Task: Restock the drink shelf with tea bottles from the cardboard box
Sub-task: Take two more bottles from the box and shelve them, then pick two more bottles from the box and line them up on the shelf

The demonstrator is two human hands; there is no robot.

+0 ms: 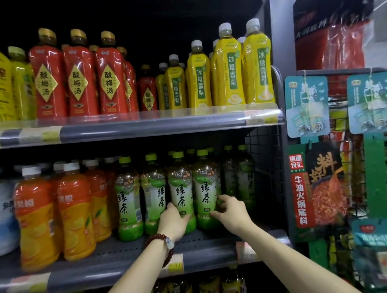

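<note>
Several green tea bottles with green caps stand in rows on the middle shelf. My left hand, with a bead bracelet on the wrist, grips the lower part of one green tea bottle. My right hand holds the base of the neighbouring green tea bottle on its right side. Both bottles stand upright on the shelf, side by side. Two more green tea bottles stand to their left, and others sit further back at the right. The cardboard box is out of view.
Orange drink bottles fill the shelf to the left. The upper shelf holds red plum drinks and yellow pear drinks. A wire side panel closes the shelf's right end. Hanging snack packets are at the right.
</note>
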